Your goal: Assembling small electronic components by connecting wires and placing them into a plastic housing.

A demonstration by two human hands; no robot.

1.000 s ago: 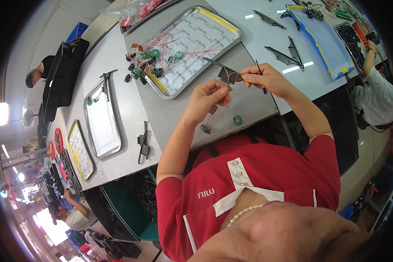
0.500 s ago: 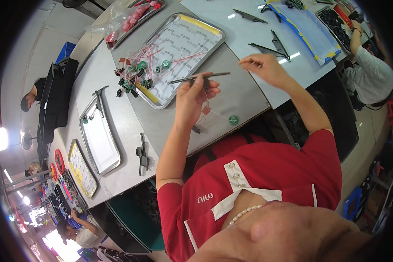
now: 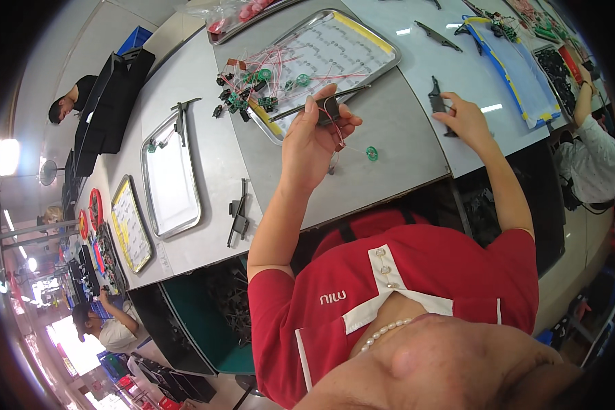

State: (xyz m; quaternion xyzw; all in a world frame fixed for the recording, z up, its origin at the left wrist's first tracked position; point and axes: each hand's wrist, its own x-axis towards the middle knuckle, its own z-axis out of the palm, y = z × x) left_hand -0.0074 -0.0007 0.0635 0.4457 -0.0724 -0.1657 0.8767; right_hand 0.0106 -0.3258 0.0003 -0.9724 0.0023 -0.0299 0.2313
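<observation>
My left hand (image 3: 313, 133) is closed around a long, thin black plastic piece (image 3: 328, 109) with a block-shaped middle, held above the table. Pink wires trail from it to a round green circuit board (image 3: 372, 154) lying on the grey tabletop. Over the white tabletop to the right, my right hand (image 3: 466, 121) has its thumb and fingers on a dark elongated bracket (image 3: 436, 101). Part of that bracket is hidden behind the fingers. A metal tray (image 3: 393, 60) beyond my left hand holds a tangle of pink wires and small green and black parts (image 3: 253, 87).
Another dark bracket (image 3: 437, 36) lies beyond my right hand. Blue-edged, yellow-taped sheeting (image 3: 526, 82) is farther right, near a co-worker's arm (image 3: 582, 106). To the left are a white-lined tray (image 3: 197, 212), a yellow-taped tray (image 3: 145, 263) and a black part (image 3: 238, 217).
My right hand has come down onto a dark bracket, which now stands at a different angle. My left hand still holds its piece, tilted more. The whole view has shifted.
</observation>
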